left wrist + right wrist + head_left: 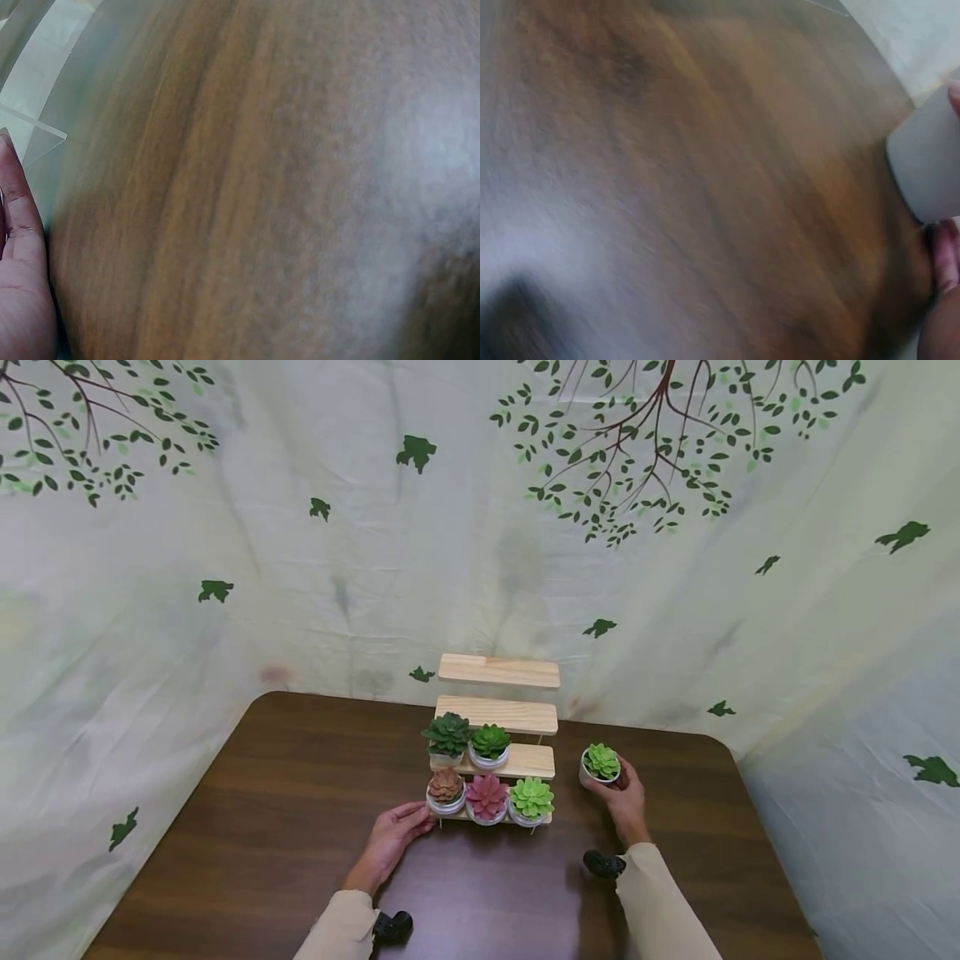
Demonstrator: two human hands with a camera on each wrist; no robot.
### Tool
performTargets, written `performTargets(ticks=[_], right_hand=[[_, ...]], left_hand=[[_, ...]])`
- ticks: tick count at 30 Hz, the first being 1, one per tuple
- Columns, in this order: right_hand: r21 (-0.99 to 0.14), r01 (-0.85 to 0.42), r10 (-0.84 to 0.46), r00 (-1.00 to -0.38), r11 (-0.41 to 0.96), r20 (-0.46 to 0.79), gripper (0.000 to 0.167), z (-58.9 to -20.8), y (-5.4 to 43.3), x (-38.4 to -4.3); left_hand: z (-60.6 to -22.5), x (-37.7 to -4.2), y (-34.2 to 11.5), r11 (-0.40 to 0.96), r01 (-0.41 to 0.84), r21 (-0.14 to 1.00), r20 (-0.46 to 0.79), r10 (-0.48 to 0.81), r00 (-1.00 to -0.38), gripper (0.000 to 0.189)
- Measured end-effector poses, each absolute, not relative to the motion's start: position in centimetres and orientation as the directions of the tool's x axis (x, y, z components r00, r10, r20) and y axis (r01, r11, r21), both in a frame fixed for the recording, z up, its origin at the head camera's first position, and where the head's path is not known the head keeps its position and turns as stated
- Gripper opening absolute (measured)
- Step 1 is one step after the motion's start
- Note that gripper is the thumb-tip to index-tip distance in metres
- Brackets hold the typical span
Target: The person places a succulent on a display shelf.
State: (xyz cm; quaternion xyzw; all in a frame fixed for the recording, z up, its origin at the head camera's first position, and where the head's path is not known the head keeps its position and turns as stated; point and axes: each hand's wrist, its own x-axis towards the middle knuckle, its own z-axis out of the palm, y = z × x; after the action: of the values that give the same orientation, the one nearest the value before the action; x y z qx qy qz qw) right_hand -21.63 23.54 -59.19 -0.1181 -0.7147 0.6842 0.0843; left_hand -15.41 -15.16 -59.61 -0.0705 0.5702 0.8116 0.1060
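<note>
My right hand [626, 797] grips a small potted succulent [602, 762] with light green leaves and a white pot [930, 154], right of a tiered wooden stand [528, 762]. My left hand [393, 839] has its fairly straight fingers at the left end of the bottom tier, close beside the brownish succulent [446, 787]. Next to that one on the bottom tier sit a pink succulent [487, 798] and a bright green succulent [531, 799]. One tier up stand a dark green succulent [447, 734] and a mid-green succulent [491, 742].
The two upper tiers, the top shelf [498, 672] and the shelf below it [497, 715], are bare. The stand is on a dark brown table [300, 793], near its back edge. Behind hangs a pale curtain [465, 527] printed with leaves and branches.
</note>
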Motion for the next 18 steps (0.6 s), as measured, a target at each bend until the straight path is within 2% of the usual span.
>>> performTargets(ticks=[5, 18], right_hand=[[-0.999, 0.032, 0.332, -0.943, 0.029, -0.021, 0.076, -59.9, 23.1, -21.7], [-0.996, 0.029, 0.325, -0.946, 0.08, -0.001, 0.073, -60.0, 23.1, -21.8]], left_hand=[[-59.7, -15.4, -15.0, -0.324, -0.242, 0.915, -0.224, 0.09, -0.97, 0.018], [-59.4, -15.5, -15.1, -0.327, -0.267, 0.907, -0.246, 0.105, -0.964, 0.014]])
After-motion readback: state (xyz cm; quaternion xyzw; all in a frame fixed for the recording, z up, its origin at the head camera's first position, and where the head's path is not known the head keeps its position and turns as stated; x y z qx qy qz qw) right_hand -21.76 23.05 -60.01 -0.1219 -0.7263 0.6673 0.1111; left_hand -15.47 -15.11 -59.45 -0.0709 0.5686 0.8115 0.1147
